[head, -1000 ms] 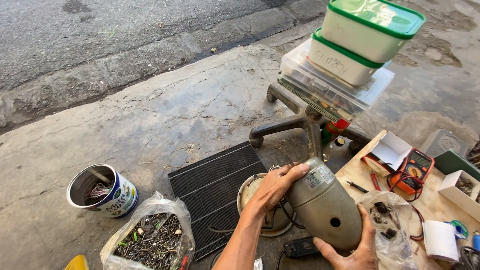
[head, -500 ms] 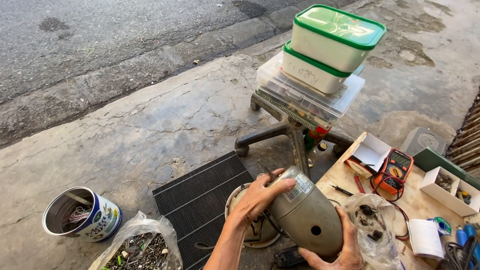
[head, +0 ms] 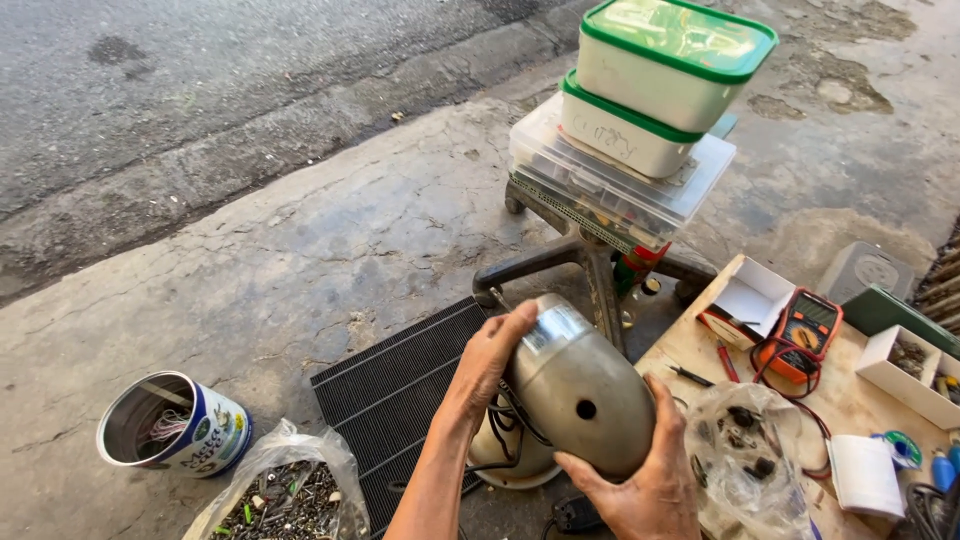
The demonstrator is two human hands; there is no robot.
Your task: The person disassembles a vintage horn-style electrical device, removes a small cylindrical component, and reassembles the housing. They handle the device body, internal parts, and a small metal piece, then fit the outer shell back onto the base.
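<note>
I hold a dull grey, rounded metal housing [head: 580, 392] with a small round hole in its side, lifted above a cream round base [head: 500, 462] with dark wires running to it. My left hand [head: 490, 360] grips the housing's upper left side near its shiny end. My right hand [head: 640, 478] cups it from below on the right. Both hands are closed around the housing.
A black ribbed mat [head: 390, 400] lies under the base. Left: a tin can [head: 170, 425] and a plastic bag of scrap [head: 275, 490]. Behind: stacked green-lidded boxes [head: 665, 70] on a chair base [head: 580, 250]. Right: wooden board [head: 700, 350] with an orange multimeter [head: 800, 335], clear bag [head: 745, 440], small boxes.
The view has swung left and the housing now sits a little higher and more centred. Both hands keep the same grip on it.
</note>
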